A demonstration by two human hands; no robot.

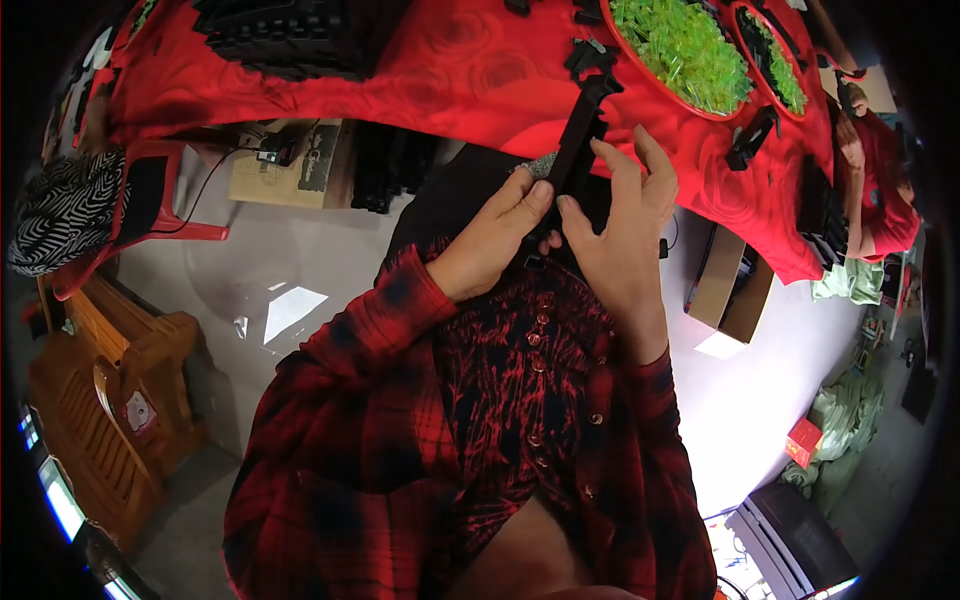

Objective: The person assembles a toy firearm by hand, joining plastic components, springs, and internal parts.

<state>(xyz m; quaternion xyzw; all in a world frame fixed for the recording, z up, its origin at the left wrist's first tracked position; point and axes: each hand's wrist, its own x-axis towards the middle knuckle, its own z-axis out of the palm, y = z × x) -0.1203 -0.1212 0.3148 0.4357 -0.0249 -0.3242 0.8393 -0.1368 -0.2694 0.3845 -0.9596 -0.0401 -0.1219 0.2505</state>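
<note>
Desk point(450, 70) draped in red rose-print cloth, pale floor below, orange wooden chair point(110, 400) off to the left. Both hands up at the desk edge on a long black plastic strip point(580, 140): left hand point(495, 240) with fingers curled, thumb pressed on it; right hand point(625, 235) with fingers half spread along its side. Red bowl point(625, 50) of green bits just beyond. Cardboard box point(725, 290) underneath.

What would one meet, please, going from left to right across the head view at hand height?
Red plastic chair → cardboard box → left hand → black strip → right hand → open cardboard box
</note>
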